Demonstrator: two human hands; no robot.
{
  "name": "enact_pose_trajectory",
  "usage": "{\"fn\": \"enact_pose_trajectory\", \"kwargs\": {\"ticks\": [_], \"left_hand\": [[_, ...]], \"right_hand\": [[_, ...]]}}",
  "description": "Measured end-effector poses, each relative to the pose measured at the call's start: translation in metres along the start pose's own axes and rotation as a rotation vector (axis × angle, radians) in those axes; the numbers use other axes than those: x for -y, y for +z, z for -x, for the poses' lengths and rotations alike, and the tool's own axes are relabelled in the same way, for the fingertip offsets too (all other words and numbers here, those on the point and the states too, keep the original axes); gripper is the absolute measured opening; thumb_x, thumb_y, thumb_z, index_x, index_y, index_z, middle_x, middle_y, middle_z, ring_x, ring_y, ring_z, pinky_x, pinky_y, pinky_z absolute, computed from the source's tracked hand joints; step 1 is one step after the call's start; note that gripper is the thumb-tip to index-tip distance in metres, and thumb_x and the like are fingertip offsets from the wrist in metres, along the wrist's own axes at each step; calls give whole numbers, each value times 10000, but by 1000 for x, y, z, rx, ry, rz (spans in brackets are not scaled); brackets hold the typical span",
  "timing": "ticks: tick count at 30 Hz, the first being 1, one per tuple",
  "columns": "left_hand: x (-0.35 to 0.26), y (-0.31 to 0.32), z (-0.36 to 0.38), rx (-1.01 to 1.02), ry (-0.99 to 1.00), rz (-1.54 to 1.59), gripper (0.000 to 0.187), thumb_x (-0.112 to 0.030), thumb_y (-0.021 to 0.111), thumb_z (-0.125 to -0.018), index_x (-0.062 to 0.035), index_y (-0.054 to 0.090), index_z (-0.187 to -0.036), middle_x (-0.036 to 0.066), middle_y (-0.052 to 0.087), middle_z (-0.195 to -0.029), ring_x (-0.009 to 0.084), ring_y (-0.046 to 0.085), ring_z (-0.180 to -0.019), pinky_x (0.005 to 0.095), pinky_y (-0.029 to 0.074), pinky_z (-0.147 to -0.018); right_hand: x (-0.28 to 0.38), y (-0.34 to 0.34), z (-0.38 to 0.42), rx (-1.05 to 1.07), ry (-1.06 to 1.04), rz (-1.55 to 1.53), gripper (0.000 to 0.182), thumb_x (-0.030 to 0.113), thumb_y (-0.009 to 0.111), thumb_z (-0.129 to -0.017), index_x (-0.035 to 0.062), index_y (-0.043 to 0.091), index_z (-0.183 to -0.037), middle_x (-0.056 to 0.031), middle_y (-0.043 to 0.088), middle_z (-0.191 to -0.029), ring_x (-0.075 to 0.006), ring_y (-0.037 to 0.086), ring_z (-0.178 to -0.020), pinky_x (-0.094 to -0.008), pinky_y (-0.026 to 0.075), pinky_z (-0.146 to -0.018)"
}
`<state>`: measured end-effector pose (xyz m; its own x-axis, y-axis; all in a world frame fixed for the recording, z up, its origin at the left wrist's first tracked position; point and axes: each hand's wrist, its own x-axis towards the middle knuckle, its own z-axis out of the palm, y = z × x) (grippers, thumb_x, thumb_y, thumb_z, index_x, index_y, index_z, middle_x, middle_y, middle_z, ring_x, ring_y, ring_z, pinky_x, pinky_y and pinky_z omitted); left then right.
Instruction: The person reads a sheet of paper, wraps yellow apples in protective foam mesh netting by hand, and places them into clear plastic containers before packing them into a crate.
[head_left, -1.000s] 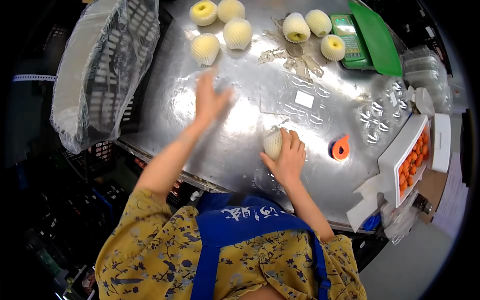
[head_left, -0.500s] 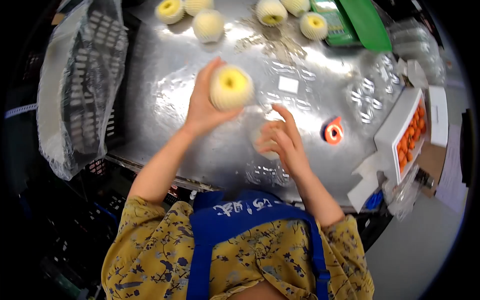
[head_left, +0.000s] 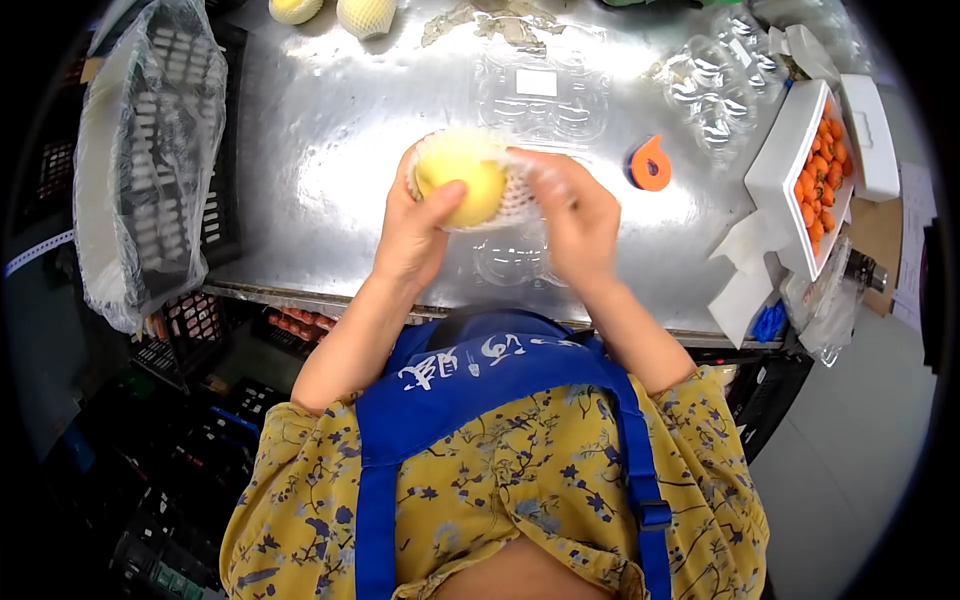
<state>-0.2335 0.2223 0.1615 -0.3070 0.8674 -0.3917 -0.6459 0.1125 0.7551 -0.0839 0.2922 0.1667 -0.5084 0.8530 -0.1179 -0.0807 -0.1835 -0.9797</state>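
Note:
My left hand [head_left: 412,235] is closed round a round yellow fruit [head_left: 468,188], apple- or pear-like, thumb across its near side. A white foam net [head_left: 518,195] is partly off the fruit, bunched toward its right side. My right hand [head_left: 582,225], blurred by motion, pinches the net at that side. Beneath and nearer me lies a clear plastic container [head_left: 505,268], partly hidden by the hands. Farther back is another clear plastic container [head_left: 490,100] with a white label [head_left: 537,82].
An orange tape roll [head_left: 650,168] lies to the right on the metal table [head_left: 310,180]. Beyond it are clear containers [head_left: 710,95] and a white foam box [head_left: 775,165] of small orange-red fruits [head_left: 822,185]. Netted fruits [head_left: 366,14] sit far back; a plastic-lined crate [head_left: 150,170] stands left.
Both hands have come together over the table. The foam net, earlier round the fruit, is now partly pulled off toward my right hand. The view has shifted.

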Motion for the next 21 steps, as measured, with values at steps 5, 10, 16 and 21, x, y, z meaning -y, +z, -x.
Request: {"fn": "enact_pose_trajectory", "kwargs": {"ticks": [5, 10, 16, 21], "left_hand": [[9, -6, 16, 269, -117, 401, 910, -561, 718, -623, -78, 382, -1317, 129, 445, -1310, 281, 428, -1222, 474, 348, -1032], [18, -10, 21, 408, -293, 850, 921, -687, 626, -636, -126, 380, -1323, 139, 413, -1333, 319, 399, -1237, 556, 318, -1026], [4, 10, 29, 263, -232, 249, 967, -753, 566, -644, -124, 343, -1343, 139, 419, -1320, 299, 404, -1242, 500, 355, -1029], [-7, 23, 30, 327, -136, 13, 831, -701, 337, -837, -33, 351, -1331, 120, 431, -1328, 258, 422, -1233, 404, 349, -1026]], "right_hand": [[1, -9, -6, -3, 508, -1052, 251, 192, 466, -946, -19, 564, -1039, -112, 623, -1043, -171, 619, -908, -312, 510, -810], [-27, -18, 4, 60, 387, -188, 269, 86, 578, -859, 33, 549, -1121, -92, 611, -1000, -154, 587, -926, -294, 465, -833], [34, -22, 7, 217, -659, 629, 614, 59, 729, -664, 63, 478, -1224, -68, 543, -1158, -198, 512, -1089, -339, 407, -921], [18, -29, 16, 291, -204, 0, 812, 77, 799, -603, 26, 387, -1302, -110, 471, -1270, -226, 463, -1173, -358, 362, -1010]]}}
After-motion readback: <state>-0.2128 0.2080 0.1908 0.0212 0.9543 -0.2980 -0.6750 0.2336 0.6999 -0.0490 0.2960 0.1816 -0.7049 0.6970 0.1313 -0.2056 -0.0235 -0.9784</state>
